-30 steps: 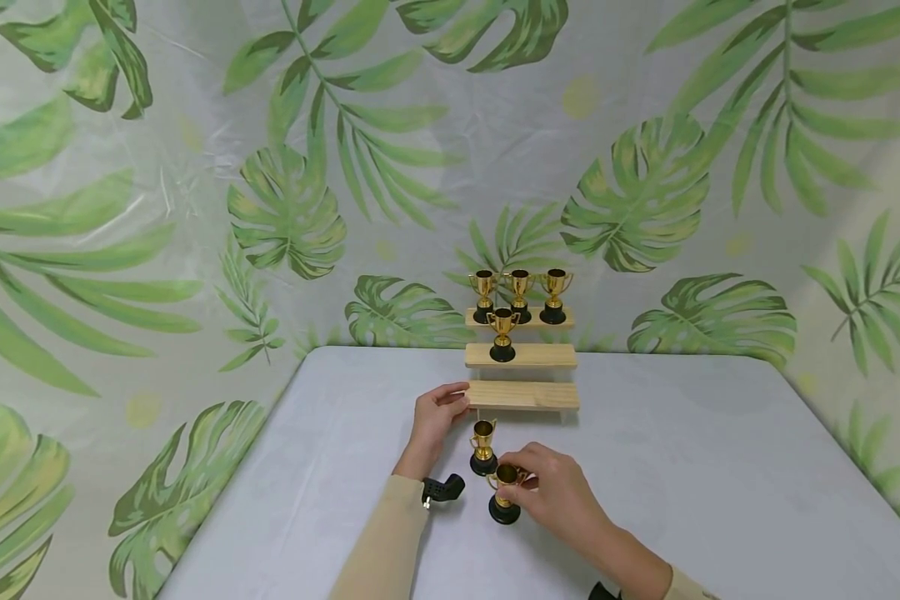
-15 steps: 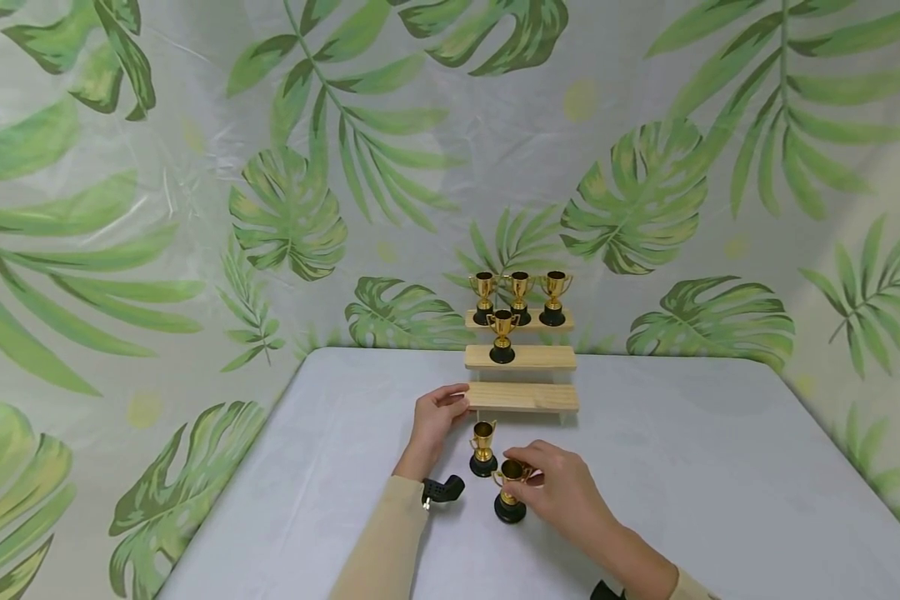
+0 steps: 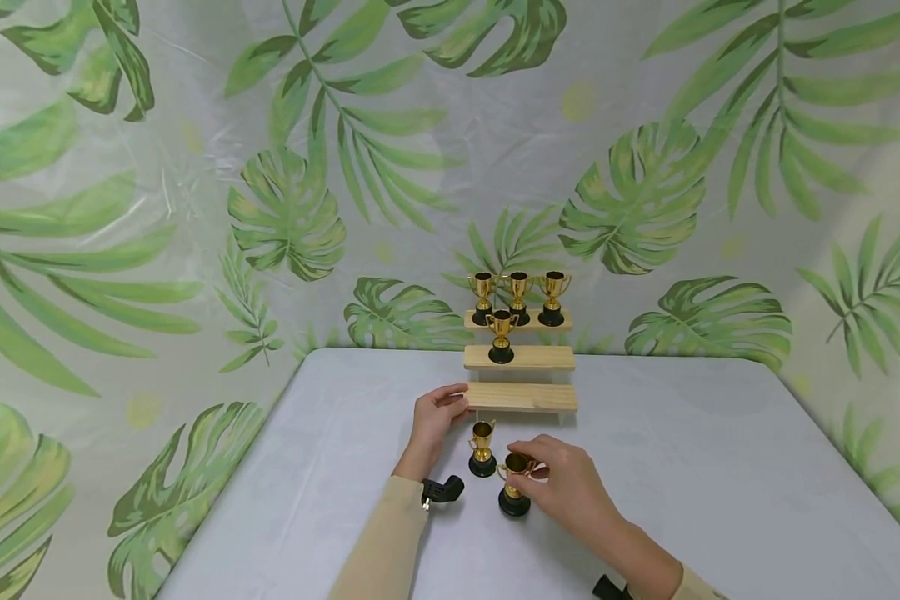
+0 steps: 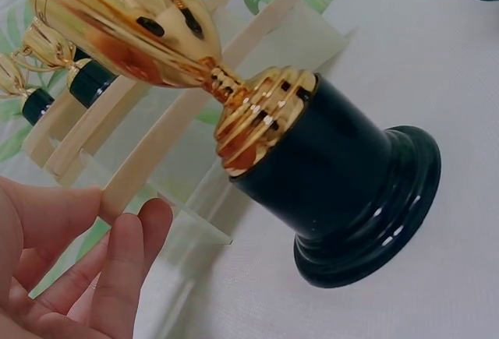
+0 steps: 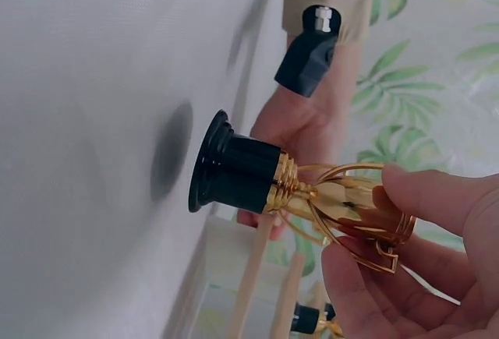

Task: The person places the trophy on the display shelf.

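Note:
My right hand pinches a small gold trophy cup by its bowl and handle. In the right wrist view this trophy has a black round base, and its shadow lies apart from the base on the tabletop. My left hand grips the left end of the lowest board of a three-tier wooden display stand; in the left wrist view thumb and fingers close on the board's end. A second trophy stands upright on the table between the hands, just in front of the stand.
Three trophies stand in a row on the top board, and one stands on the left part of the middle board. The lowest board is bare. A white cloth covers the table, with a leaf-print curtain behind.
My right hand has carried its trophy slightly right and towards the stand, away from the standing trophy. The left hand keeps its hold on the stand.

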Action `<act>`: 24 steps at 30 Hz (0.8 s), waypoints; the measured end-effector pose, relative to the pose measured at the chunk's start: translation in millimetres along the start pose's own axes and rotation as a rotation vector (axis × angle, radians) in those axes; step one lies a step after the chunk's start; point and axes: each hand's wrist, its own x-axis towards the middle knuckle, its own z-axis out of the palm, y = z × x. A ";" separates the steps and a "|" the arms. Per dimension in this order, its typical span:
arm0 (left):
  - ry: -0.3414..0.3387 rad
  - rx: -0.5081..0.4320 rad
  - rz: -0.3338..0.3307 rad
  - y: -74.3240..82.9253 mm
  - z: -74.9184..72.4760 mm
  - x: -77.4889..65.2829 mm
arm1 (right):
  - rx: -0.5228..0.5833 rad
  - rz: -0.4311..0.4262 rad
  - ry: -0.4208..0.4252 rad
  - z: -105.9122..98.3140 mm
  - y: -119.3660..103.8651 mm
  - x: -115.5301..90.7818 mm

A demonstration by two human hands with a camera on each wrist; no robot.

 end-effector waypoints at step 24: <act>-0.008 0.013 0.005 0.4 0.8 -2.2 | -0.031 0.025 0.052 -19.1 2.8 4.9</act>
